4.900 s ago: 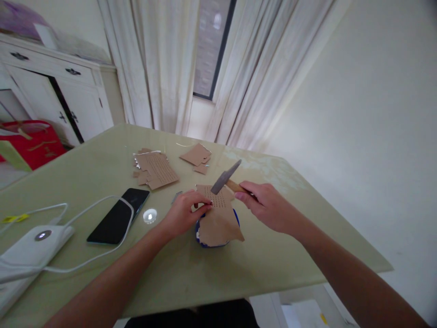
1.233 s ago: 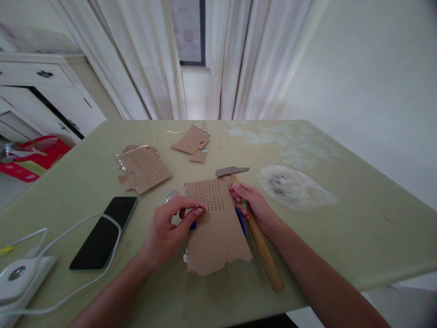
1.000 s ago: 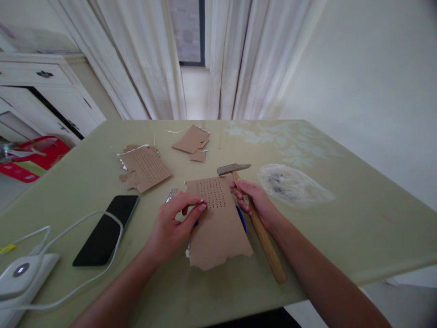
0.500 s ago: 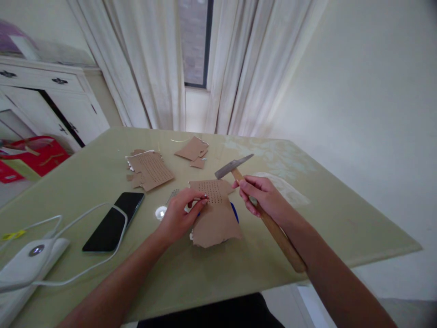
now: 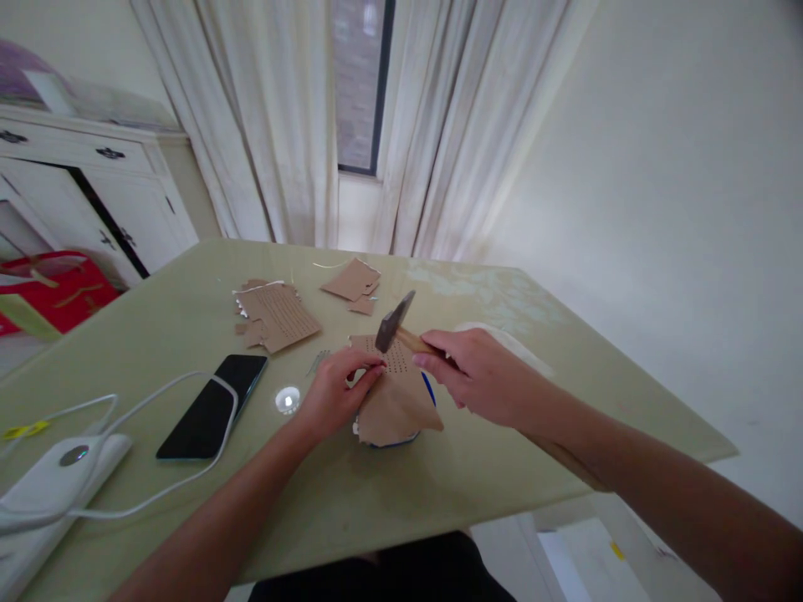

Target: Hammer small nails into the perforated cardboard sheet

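Head view, hammer point(image 5: 394, 324) in right grip point(image 5: 477, 376), above cardboard point(image 5: 395, 393)

Two bare forearms, no sleeves visible up to frame edge. Left hand point(image 5: 331, 393) and right hand point(image 5: 478, 378) bare: no gloves, rings, watch or wristband seen. Dark clothing at bottom edge below the forearms, detail unclear.

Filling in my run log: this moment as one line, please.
left hand: pinching perforated cardboard | right hand: hammer raised above it | table
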`<act>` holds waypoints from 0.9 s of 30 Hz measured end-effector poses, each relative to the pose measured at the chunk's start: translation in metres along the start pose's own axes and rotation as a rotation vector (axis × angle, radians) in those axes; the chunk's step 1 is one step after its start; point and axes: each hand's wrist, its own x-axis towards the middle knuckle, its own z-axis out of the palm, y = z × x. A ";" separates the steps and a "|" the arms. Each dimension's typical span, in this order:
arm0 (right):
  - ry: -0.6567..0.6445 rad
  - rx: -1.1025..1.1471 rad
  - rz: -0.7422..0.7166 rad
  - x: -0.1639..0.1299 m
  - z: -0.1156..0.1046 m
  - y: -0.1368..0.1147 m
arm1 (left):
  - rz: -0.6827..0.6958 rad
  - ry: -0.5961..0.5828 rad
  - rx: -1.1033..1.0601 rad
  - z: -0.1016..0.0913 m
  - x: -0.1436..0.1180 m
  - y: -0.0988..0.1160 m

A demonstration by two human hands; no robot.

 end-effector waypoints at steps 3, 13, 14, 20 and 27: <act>0.107 0.062 0.018 -0.003 -0.011 -0.004 | -0.010 0.001 -0.004 0.000 0.000 -0.001; 0.010 0.014 0.048 -0.004 0.003 0.001 | -0.056 -0.046 -0.055 -0.003 0.002 0.006; 0.053 0.022 0.039 -0.005 -0.004 -0.002 | -0.069 -0.053 -0.058 -0.004 0.002 0.007; 0.119 0.013 0.056 -0.004 -0.017 -0.006 | -0.133 -0.151 0.005 -0.010 0.002 0.013; -0.138 -0.052 0.089 0.001 0.022 0.012 | -0.115 -0.177 0.013 -0.008 0.001 0.014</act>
